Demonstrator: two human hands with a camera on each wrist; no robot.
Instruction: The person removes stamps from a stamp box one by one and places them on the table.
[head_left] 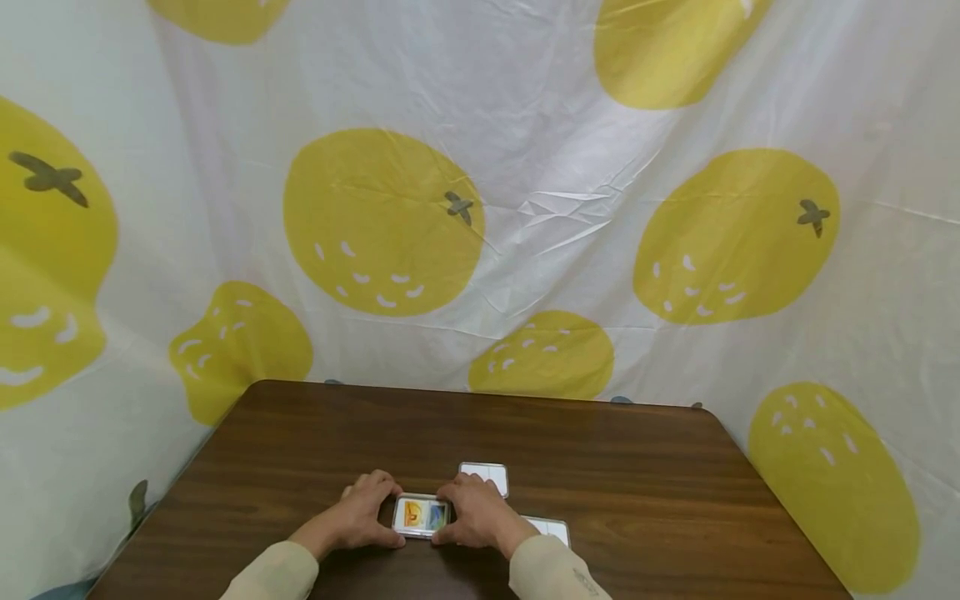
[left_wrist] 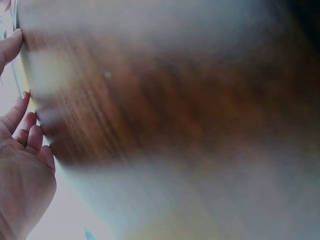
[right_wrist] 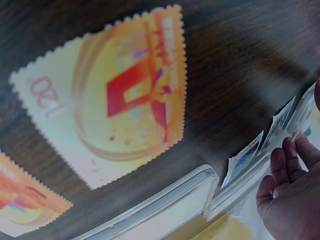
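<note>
- Holding a small clear case between them, the left hand and the right hand meet at the near middle of the table; the case lies directly between the two sets of fingertips, with an orange-and-blue picture showing through its top.
- Its long axis runs from side to side, from one hand across to the other, so each hand has a short end; neither hand is the nearer, both touch it.
- The left hand's fingers are curled round the left end, thumb at the near edge; the right hand's fingers are curled round the right end in the same way.
- Beyond the right fingertips, just beside them, lies a second clear case, flat and white inside; a third case lies outward of the right wrist, partly hidden by the beige sleeve.
- In the right wrist view, large orange stamps with toothed edges show very close to the lens, and smaller stamps stand near the fingers; where these lie I cannot tell.
- The left wrist view is blurred: only wood grain and fingertips at a pale edge.
- The table is dark wood-grain with rounded corners; a white cloth printed with yellow citrus hangs behind and to both sides.
</note>
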